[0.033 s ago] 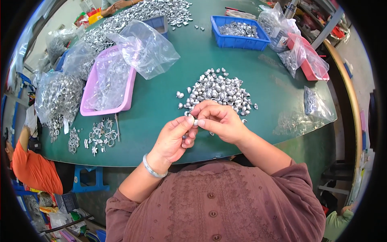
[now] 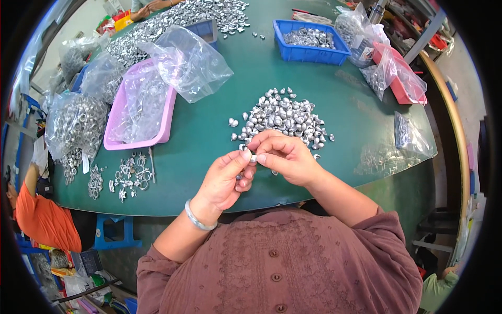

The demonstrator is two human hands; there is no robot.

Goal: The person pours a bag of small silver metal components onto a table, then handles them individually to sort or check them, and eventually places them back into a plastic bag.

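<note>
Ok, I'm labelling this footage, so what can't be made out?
In the head view:
Small piece: full shape covered by left hand and right hand.
Purple tub: exact contents blurred by the clear bag's folds.
Far co-worker: mostly cut off by the upper edge.
Person in green: cut off by the dark rim.

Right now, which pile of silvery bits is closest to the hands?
The middle pile of rounded bits, just beyond the left hand and right hand. The bigger pile is farther off; the ring-shaped bits lie off to the left.
</note>
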